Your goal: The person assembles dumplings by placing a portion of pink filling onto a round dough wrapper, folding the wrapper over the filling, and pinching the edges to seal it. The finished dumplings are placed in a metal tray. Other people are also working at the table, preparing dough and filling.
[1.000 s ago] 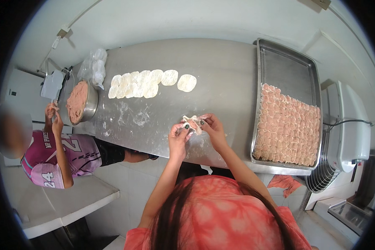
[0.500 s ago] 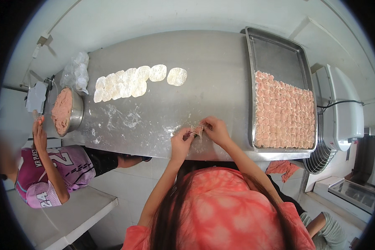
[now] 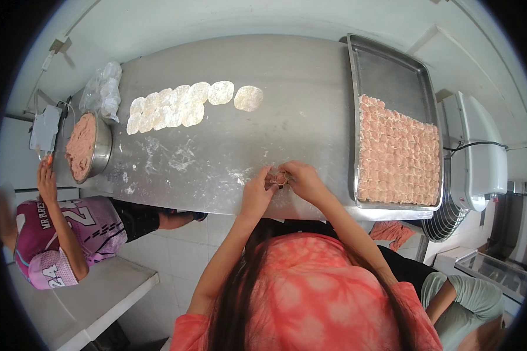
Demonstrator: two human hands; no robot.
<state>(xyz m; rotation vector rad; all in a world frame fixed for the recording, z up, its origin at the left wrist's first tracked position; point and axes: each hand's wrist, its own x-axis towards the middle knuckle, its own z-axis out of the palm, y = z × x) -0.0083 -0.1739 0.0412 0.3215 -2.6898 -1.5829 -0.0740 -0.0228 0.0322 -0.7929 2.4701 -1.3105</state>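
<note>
Close to the table's near edge, my left hand (image 3: pixel 259 188) and my right hand (image 3: pixel 304 180) pinch a small meat-filled dumpling (image 3: pixel 280 178) between them. Its thin wrapper is gathered up around the filling, and my fingers partly cover it. Farther off at the left lie overlapping rows of floured round dumpling wrappers (image 3: pixel 168 106), with a single wrapper (image 3: pixel 249 98) apart at their right end. On the right, a large metal tray (image 3: pixel 386 61) holds tight rows of open-topped dumplings (image 3: pixel 398 158) in its nearer part.
A metal bowl (image 3: pixel 102 146) of pink ground meat stands at the table's left end, beside a clear plastic bag (image 3: pixel 102 90). A co-worker (image 3: pixel 70 240) is at the left, one hand near the bowl. A white appliance (image 3: pixel 480 149) stands beyond the tray. Flour marks the steel table (image 3: pixel 298 70).
My hands have come closer together around the dumpling, and its wrapper is now more gathered. The co-worker's hand has shifted slightly left. At lower right, a seated person's leg shows more.
</note>
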